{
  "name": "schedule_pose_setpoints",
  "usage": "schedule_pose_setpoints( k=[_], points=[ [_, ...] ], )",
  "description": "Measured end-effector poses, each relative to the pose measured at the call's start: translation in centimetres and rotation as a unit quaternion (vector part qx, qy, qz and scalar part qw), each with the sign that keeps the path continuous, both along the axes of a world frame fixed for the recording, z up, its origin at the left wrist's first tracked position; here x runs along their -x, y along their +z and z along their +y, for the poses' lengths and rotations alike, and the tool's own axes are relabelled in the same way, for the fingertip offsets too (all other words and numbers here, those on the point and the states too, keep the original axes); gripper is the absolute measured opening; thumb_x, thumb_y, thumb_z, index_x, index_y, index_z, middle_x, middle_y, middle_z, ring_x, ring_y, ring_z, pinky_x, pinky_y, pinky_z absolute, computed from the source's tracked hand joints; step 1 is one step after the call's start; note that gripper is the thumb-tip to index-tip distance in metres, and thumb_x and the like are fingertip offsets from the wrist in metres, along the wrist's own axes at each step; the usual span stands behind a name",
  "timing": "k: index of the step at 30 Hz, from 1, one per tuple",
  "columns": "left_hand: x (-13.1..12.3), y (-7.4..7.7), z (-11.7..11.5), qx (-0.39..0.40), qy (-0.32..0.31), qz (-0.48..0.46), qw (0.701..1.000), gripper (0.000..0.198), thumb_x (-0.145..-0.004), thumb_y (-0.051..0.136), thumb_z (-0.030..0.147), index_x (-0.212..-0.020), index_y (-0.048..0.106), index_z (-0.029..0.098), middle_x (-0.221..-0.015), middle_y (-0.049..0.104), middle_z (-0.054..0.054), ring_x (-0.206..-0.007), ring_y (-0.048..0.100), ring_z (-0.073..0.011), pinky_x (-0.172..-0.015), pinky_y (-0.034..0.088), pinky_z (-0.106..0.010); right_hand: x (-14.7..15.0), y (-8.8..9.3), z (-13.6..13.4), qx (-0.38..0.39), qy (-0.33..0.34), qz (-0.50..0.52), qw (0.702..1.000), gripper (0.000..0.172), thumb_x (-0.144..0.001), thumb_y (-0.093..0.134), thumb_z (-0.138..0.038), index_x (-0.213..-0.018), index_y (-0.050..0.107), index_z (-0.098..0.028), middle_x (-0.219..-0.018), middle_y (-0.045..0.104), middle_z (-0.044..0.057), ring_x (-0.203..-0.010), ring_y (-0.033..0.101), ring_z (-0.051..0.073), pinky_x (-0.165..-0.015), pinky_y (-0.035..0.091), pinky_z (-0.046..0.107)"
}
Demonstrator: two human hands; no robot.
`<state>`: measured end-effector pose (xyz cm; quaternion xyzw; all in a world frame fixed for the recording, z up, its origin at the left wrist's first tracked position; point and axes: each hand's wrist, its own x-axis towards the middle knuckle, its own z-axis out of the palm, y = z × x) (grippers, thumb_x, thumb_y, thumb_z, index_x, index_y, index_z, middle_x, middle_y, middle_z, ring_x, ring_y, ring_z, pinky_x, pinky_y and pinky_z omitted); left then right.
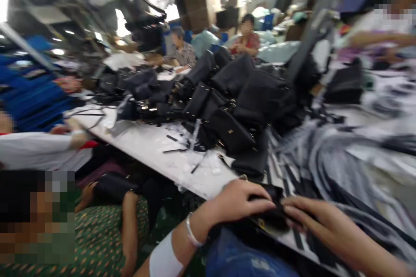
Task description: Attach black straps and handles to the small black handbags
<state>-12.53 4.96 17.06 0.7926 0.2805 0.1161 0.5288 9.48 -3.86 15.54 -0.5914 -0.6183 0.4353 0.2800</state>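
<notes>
Low in the view, at the near edge of the white table point(156, 156), a black bag point(275, 194) is between my two hands. My left hand point(242, 201), with a bracelet at the wrist, curls its fingers over the bag's top from the left. From the right, my right hand point(316, 216) pinches the bag's edge between thumb and fingers. A small yellow detail shows under the bag; blur hides the finer parts. Just beyond lies a large heap of black handbags point(260, 95) with gold-coloured fittings.
Bundles of black and grey strips point(318, 151) spread along the right. Plastic scraps and short black strips point(177, 150) lie on the table. At the left, a co-worker in a green dotted top point(100, 233) handles a black bag; other people sit further back.
</notes>
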Motion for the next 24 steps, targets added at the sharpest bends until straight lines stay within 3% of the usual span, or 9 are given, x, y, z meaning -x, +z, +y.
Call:
schedule_pose_setpoints(
  k=[2,5,9,12,14,17,19,21,24],
  points=[
    [0.3,-1.5,1.7,-0.013,0.042,0.023,0.999,0.031,-0.088,0.054,0.046,-0.088,0.072,0.021,-0.086,0.072,-0.002,-0.08,0.064,-0.0163,-0.074,0.045,-0.022,-0.5,0.0,-0.2,0.082,0.007,0.035,0.996,0.032,-0.093,0.047,-0.044,-0.088,0.067,-0.019,-0.072,0.067,0.002,-0.063,0.06,0.016,-0.059,0.047,0.025],
    [0.5,-3.7,3.5,0.001,0.066,0.044,0.997,0.03,-0.088,0.054,0.043,-0.08,0.069,0.019,-0.074,0.068,0.0,-0.071,0.061,-0.0156,-0.067,0.043,-0.023,-1.4,-1.1,0.8,0.114,-0.024,0.085,0.99,0.033,-0.093,0.046,-0.043,-0.083,0.065,-0.017,-0.074,0.067,0.003,-0.062,0.059,0.014,-0.061,0.046,0.024],
    [0.0,-5.0,3.2,0.032,0.087,0.05,0.994,0.029,-0.086,0.056,0.044,-0.079,0.067,0.018,-0.068,0.064,0.001,-0.065,0.059,-0.0145,-0.062,0.043,-0.022,-1.4,-2.3,1.0,0.137,-0.036,0.139,0.98,0.034,-0.093,0.045,-0.044,-0.096,0.065,-0.017,-0.08,0.069,0.004,-0.063,0.06,0.013,-0.062,0.047,0.024],
    [-0.9,-5.5,3.1,0.051,0.077,0.031,0.995,0.028,-0.085,0.057,0.044,-0.083,0.067,0.019,-0.069,0.064,0.001,-0.064,0.059,-0.0144,-0.06,0.044,-0.022,-0.8,-2.7,1.0,0.125,-0.016,0.12,0.985,0.03,-0.092,0.048,-0.043,-0.091,0.065,-0.018,-0.073,0.067,0.002,-0.057,0.057,0.012,-0.055,0.044,0.023],
    [-1.2,-6.3,3.8,0.042,0.114,0.016,0.993,0.03,-0.088,0.052,0.045,-0.089,0.067,0.019,-0.073,0.066,0.0,-0.067,0.061,-0.0154,-0.062,0.046,-0.023,-0.7,-3.0,1.1,0.094,-0.023,0.091,0.991,0.03,-0.091,0.05,-0.041,-0.077,0.063,-0.018,-0.064,0.063,-0.001,-0.053,0.055,0.011,-0.053,0.042,0.022],
    [-0.9,-8.5,5.2,-0.073,0.206,0.066,0.974,0.029,-0.088,0.051,0.043,-0.1,0.065,0.02,-0.086,0.07,-0.003,-0.075,0.064,-0.0185,-0.072,0.049,-0.029,-1.0,-4.1,1.1,0.055,-0.111,0.061,0.99,0.034,-0.093,0.046,-0.042,-0.072,0.06,-0.019,-0.059,0.06,-0.001,-0.051,0.054,0.01,-0.053,0.041,0.022],
    [-0.5,-10.5,5.7,-0.162,0.182,0.143,0.959,0.034,-0.083,0.061,0.041,-0.111,0.064,0.02,-0.099,0.071,-0.007,-0.085,0.064,-0.0225,-0.08,0.049,-0.034,-1.2,-5.2,1.0,0.059,-0.158,0.064,0.984,0.033,-0.094,0.042,-0.042,-0.079,0.061,-0.019,-0.059,0.06,-0.002,-0.05,0.054,0.011,-0.052,0.041,0.022],
    [-0.4,-12.2,5.6,-0.223,0.111,0.205,0.947,0.047,-0.076,0.071,0.039,-0.118,0.062,0.02,-0.109,0.07,-0.01,-0.097,0.062,-0.0278,-0.086,0.048,-0.039,-1.2,-6.5,0.7,0.073,-0.17,0.078,0.98,0.03,-0.093,0.042,-0.041,-0.089,0.062,-0.019,-0.059,0.061,-0.002,-0.05,0.055,0.012,-0.052,0.042,0.023],
    [-0.7,-13.6,5.1,-0.262,0.055,0.247,0.931,0.051,-0.072,0.075,0.032,-0.12,0.062,0.02,-0.107,0.071,-0.012,-0.104,0.061,-0.032,-0.087,0.048,-0.041,-0.8,-8.6,0.4,0.091,-0.159,0.088,0.979,0.028,-0.091,0.045,-0.04,-0.094,0.063,-0.018,-0.06,0.062,-0.002,-0.05,0.056,0.012,-0.053,0.043,0.023]
  ],
)
